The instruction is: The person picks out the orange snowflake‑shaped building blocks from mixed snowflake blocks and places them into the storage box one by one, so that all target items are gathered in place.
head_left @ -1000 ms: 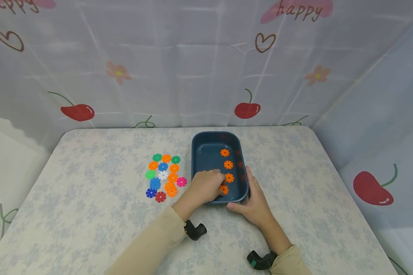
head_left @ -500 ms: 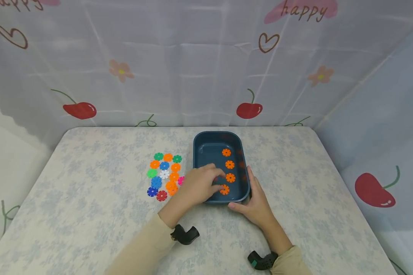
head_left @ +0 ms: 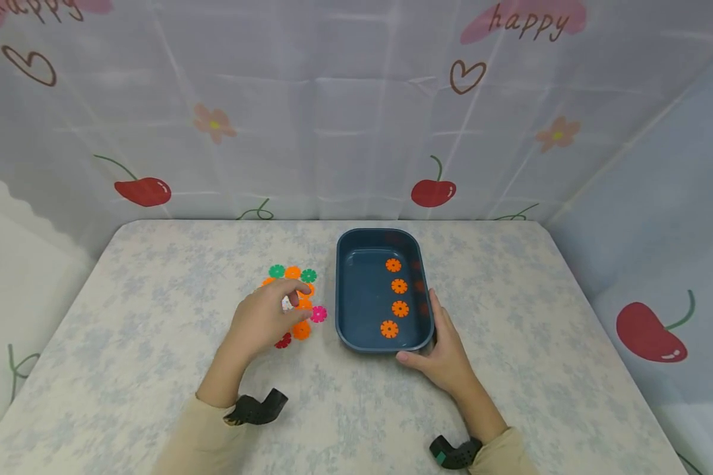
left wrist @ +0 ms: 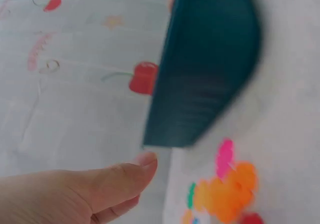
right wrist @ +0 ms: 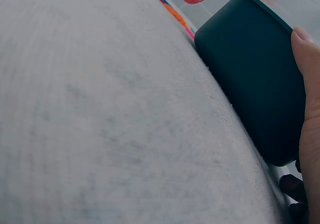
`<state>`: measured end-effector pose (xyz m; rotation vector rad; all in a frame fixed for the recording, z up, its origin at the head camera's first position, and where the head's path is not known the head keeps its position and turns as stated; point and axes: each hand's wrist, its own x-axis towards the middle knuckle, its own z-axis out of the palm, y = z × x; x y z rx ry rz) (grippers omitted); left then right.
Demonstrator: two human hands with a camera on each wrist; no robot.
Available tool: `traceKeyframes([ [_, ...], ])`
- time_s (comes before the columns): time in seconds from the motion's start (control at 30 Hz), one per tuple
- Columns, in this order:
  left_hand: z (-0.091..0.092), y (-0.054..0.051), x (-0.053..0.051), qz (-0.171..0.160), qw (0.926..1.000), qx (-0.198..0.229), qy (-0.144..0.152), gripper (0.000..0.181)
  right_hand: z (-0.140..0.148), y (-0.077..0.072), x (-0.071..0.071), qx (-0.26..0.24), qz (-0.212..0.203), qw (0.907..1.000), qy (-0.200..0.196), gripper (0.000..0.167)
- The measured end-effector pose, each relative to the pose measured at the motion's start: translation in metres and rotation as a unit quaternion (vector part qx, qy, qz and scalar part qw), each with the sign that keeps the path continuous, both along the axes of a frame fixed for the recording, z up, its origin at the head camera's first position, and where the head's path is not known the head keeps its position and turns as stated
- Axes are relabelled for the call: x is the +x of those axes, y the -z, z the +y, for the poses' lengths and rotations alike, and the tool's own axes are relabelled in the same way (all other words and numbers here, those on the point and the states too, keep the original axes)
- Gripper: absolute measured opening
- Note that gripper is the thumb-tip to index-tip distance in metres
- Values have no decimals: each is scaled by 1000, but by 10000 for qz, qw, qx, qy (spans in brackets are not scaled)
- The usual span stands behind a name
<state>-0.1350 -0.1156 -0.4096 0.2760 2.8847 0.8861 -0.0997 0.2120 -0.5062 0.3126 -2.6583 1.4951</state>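
Observation:
A dark blue plastic tray (head_left: 359,290) stands on the table with several orange snowflake discs (head_left: 400,309) in a column along its right side. My right hand (head_left: 445,356) holds the tray's near right corner, fingers along the side wall and thumb at the front rim. To the tray's left, my left hand (head_left: 263,318) hovers over a cluster of loose snowflake discs (head_left: 301,330), thumb and fingers apart with nothing seen between them. The hand hides part of this cluster. A pink disc (head_left: 319,314) lies at its right edge. The left wrist view shows the left thumb (left wrist: 125,181) near the discs, blurred.
The table (head_left: 511,297) has a pale floral cloth. Behind it hangs a white curtain (head_left: 333,132) printed with cherries and hearts. Each wrist bears a black camera mount, one being the left mount (head_left: 257,407).
My left hand has left the orange discs in the tray and moved left, over the loose cluster. Its fingers have parted. The right hand stays at the tray's corner.

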Motion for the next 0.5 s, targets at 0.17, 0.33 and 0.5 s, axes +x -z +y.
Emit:
traceKeyframes([
  [0.17, -18, 29, 3, -251, 9989, -355, -158, 37, 0, -1, 0, 7, 37, 10000, 4, 128],
  [0.33, -24, 47, 6, -203, 9989, -389, -164, 34, 0, 0, 0, -38, 44, 10000, 20, 128],
  [0.5, -22, 55, 5, -160, 9989, -400, -206, 31, -1, 1, 1, -92, -20, 9999, 57, 128],
])
